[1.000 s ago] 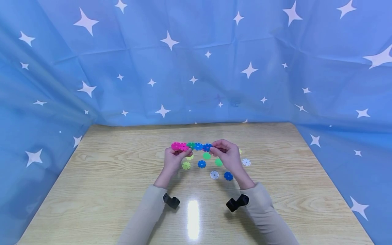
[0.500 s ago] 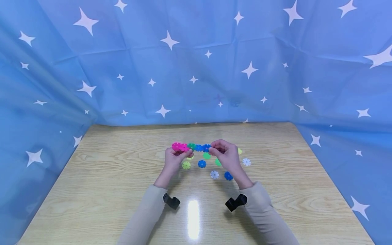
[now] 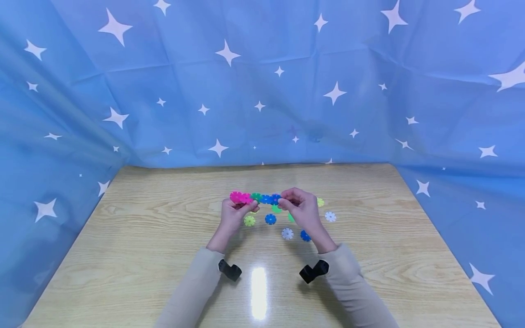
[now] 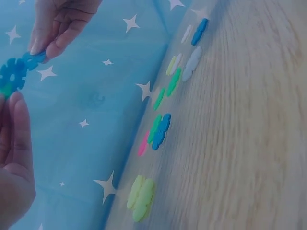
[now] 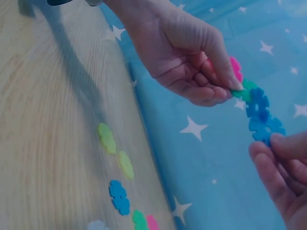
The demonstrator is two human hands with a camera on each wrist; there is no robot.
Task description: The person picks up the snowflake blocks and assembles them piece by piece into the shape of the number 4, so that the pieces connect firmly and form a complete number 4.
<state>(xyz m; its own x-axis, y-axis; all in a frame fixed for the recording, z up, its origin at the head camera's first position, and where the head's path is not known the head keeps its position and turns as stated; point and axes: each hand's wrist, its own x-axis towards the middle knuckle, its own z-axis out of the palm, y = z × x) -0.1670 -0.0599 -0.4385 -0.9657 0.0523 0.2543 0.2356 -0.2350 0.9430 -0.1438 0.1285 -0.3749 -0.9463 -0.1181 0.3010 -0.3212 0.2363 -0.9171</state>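
Note:
Above the table, both hands hold a row of notched plastic snowflake discs. My left hand pinches the green disc between thumb and fingers. Two pink discs extend to the left of it, and a blue disc is joined on its right. Between thumb and fingertips, my right hand pinches another blue disc at the row's right end. In the right wrist view this end blue disc meets the edge of the neighbouring blue disc; whether their slots are fully engaged, I cannot tell.
Loose discs lie on the wooden table below the hands: a yellow-green disc, blue discs, white discs and green ones, several in all. A blue star-patterned curtain hangs behind and at the sides.
My right hand has shifted slightly left with its blue disc, bringing it closer against the row's other blue disc. The left hand stays almost still, gripping the green disc.

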